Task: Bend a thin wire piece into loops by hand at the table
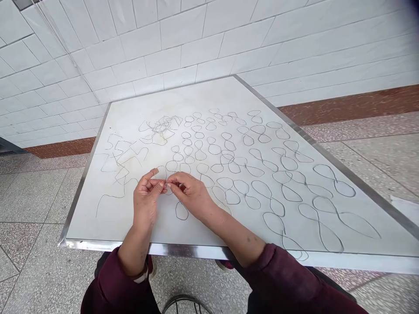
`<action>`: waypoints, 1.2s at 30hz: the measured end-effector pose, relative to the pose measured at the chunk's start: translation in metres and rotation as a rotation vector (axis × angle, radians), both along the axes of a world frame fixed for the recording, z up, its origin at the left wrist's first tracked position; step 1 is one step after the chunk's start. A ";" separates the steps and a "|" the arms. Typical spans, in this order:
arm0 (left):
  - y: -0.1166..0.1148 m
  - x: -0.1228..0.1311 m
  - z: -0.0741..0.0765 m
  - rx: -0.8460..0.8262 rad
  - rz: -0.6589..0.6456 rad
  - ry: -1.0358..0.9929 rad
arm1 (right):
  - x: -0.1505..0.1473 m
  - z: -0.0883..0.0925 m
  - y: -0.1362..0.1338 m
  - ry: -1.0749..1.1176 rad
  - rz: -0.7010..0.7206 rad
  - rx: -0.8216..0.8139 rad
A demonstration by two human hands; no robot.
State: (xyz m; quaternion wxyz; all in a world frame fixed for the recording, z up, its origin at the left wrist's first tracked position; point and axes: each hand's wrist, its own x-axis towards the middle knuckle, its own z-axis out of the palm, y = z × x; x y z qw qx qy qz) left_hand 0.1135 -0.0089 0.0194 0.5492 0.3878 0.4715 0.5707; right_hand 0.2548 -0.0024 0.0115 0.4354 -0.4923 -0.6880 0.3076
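My left hand [147, 198] and my right hand [193, 194] meet above the white table [203, 231]. Thumb and forefinger of each are pinched together at the same spot, on what looks like a thin dark wire; most of it is hidden by the fingers. The left hand's other fingers are partly curled. Just below the right hand shows a round wire loop [182, 219]; whether it belongs to the held wire I cannot tell. Beyond and to the right lie many wires twisted into figure-eights, one of them a large figure-eight [335, 180] near the right edge.
Loose bent wires [113, 196] are scattered on the table's left side, with a tangled wire pile [162, 125] farther back. A metal rim [183, 250] borders the tabletop. The white tiled wall [170, 61] stands behind, and a round stool [186, 298] is below.
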 end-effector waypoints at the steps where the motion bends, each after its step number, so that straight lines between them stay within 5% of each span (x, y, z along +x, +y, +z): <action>1: 0.000 0.000 0.000 0.000 0.011 -0.001 | 0.000 -0.001 0.000 -0.004 -0.001 0.011; 30: 0.002 0.000 -0.004 0.040 -0.065 -0.039 | 0.000 -0.014 0.003 -0.198 -0.174 0.470; 36: 0.001 0.003 -0.003 0.064 -0.053 0.039 | -0.001 -0.015 0.002 -0.265 -0.220 0.437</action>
